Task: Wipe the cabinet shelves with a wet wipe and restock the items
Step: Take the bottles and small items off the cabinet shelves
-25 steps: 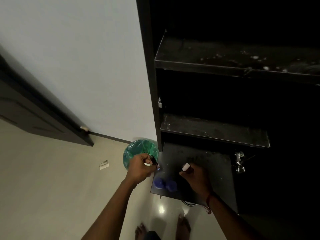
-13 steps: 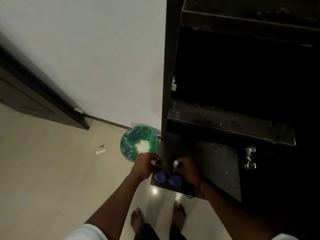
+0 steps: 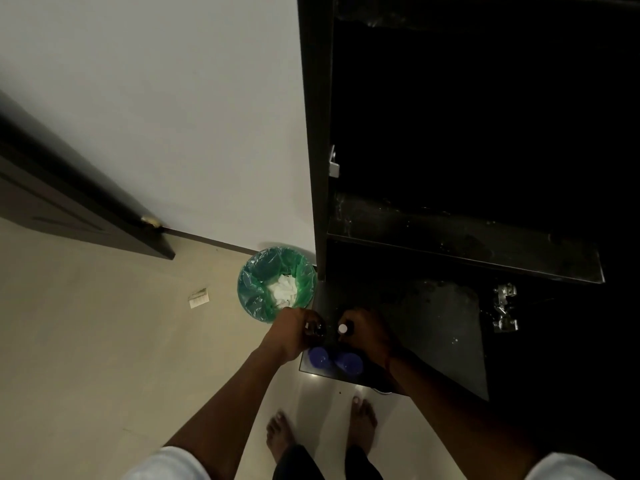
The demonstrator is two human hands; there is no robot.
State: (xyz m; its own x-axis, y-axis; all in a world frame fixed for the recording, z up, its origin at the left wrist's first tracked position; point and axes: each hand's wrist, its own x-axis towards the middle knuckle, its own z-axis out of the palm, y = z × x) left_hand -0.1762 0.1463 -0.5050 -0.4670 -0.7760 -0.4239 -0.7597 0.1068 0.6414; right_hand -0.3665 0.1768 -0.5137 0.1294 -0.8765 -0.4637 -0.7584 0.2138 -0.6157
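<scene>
A dark cabinet (image 3: 317, 133) fills the right of the frame. Its middle shelf (image 3: 467, 244) is smeared, and its bottom shelf (image 3: 433, 323) sits lower centre. A door (image 3: 69, 202) stands at the left. A green-lined bin (image 3: 252, 289) holding white wipes (image 3: 284, 289) sits just beside the cabinet. At the bottom shelf's front left corner, the left hand (image 3: 292, 332) curls round a dark bottle (image 3: 315, 330) and the right hand (image 3: 369, 332) grips a white-capped bottle (image 3: 343, 329). Both bottles are partly hidden by fingers. Two blue lids (image 3: 318, 356) lie just below the hands. A hinge (image 3: 505, 308) shines at the right, and a paper scrap (image 3: 198, 297) lies on the floor left of the bin.
</scene>
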